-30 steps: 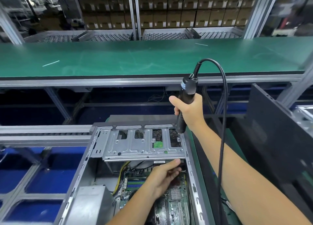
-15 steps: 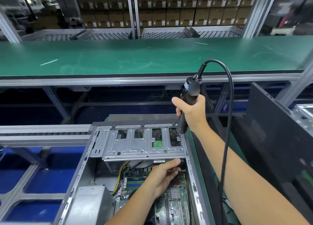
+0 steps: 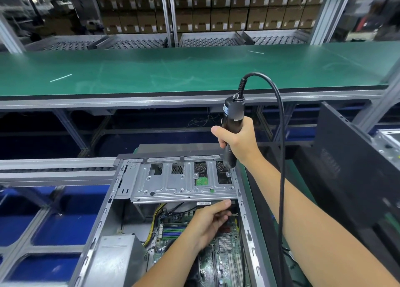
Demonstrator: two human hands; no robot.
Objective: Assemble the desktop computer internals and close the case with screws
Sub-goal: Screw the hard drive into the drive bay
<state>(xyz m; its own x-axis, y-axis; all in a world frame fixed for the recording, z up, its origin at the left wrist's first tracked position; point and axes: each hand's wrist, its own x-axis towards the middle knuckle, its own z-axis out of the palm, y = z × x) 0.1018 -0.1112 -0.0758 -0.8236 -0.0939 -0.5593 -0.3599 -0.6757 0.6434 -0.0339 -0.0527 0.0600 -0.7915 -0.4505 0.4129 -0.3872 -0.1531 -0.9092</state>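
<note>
**Here, a driver bit meets the drive cage**

Now the right hand (image 3: 237, 140) reaches forward with the forearm stretched out from the lower right, fingers and thumb wrapped round the black electric screwdriver (image 3: 231, 122). The tool stands nearly upright, tilted slightly, its tip down on a screw (image 3: 228, 174) at the far right corner of the silver drive cage (image 3: 173, 185). A black cable (image 3: 281, 157) arcs from the tool's top and hangs down along the right forearm.

The left hand (image 3: 207, 224) comes in from the bottom edge, wrist low inside the open computer case (image 3: 121, 200). Its thumb lies against the near underside edge of the drive cage, and the other fingers curl loosely beneath; I cannot tell whether they grip anything.

The case lies on its side just in front of the person, with the green motherboard (image 3: 225, 254) and the grey power supply (image 3: 116, 263) showing. Beyond it runs a long green tabletop (image 3: 151, 70), and a black side panel (image 3: 350, 167) stands to the right.
</note>
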